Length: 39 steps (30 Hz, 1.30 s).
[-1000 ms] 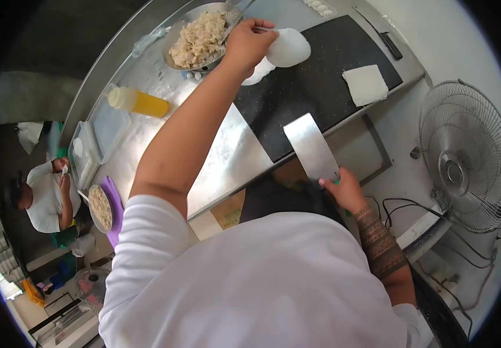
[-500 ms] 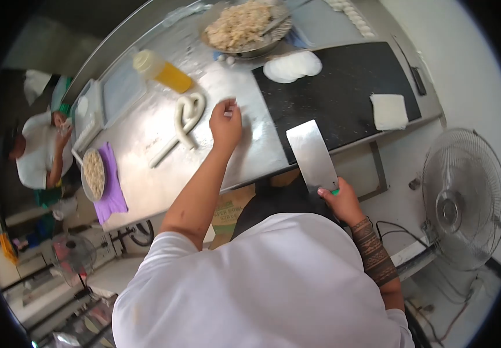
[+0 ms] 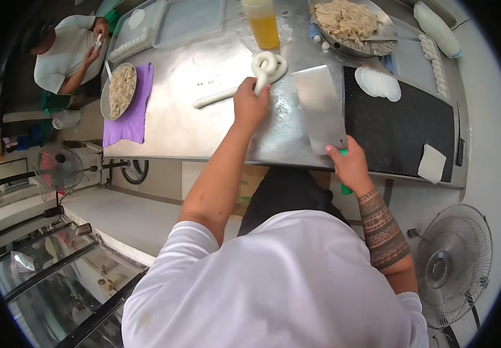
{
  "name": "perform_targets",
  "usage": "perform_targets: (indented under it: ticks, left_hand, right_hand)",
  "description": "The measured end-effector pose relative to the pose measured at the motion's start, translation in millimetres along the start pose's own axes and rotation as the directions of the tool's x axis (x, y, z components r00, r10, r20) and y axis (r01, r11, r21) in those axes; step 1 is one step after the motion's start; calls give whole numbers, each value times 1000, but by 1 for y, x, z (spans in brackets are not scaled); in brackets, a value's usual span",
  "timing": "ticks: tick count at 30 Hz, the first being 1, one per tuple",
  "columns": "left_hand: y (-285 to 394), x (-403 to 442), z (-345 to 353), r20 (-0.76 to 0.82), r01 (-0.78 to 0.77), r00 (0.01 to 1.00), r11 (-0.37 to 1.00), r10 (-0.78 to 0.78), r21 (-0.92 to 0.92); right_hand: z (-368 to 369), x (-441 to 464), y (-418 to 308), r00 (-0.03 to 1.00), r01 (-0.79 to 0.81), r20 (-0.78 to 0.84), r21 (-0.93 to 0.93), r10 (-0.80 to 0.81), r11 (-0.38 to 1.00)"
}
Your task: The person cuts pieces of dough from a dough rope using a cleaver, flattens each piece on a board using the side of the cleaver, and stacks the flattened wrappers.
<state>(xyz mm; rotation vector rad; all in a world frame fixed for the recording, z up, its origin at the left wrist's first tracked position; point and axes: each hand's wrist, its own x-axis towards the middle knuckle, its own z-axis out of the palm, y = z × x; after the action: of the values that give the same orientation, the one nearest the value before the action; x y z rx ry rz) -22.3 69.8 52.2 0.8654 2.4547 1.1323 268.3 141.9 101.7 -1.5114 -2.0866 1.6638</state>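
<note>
My left hand (image 3: 251, 104) is closed around one end of a white dough rope (image 3: 215, 98), which lies looped on the steel table with its other end stretched to the left. My right hand (image 3: 352, 164) grips the green handle of a cleaver (image 3: 320, 107). The cleaver's broad blade points away from me, over the table beside the black board. On that board (image 3: 401, 130) are a stack of thin white dough rounds (image 3: 378, 84) and a squarish white piece (image 3: 432, 163) near the front edge.
A bottle of yellow oil (image 3: 263, 26) stands behind the dough. At the back right is a pan of filling (image 3: 349, 20); at left, a bowl of filling (image 3: 122, 90) on a purple cloth (image 3: 137, 119). Another person (image 3: 68, 55) works beyond the table. A fan (image 3: 453, 264) stands right.
My left hand has reached the dough rope and closed on its end. The cleaver has come forward over the table edge. The whole view has shifted and turned.
</note>
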Motion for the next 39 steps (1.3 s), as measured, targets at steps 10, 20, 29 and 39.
perform_targets:
  ticks: [10, 20, 29, 39]
  left_hand:
    - [-73, -77, -12, 145, -312, 947, 931, 288, 188]
    - [-63, -109, -31, 241, -357, 916, 926, 321, 123]
    - [-79, -119, -16, 116, -252, 961, 968, 250, 7]
    - [-73, -108, -29, -21, -289, 957, 957, 289, 8]
  right_hand:
    - [-7, -38, 51, 991, 83, -104, -14, -84, 996]
    - [31, -41, 10, 930, 353, 90, -485, -355, 800]
    - [43, -56, -6, 871, 470, 256, -687, -420, 555]
    - [62, -55, -11, 919, 385, 185, -609, -348, 693]
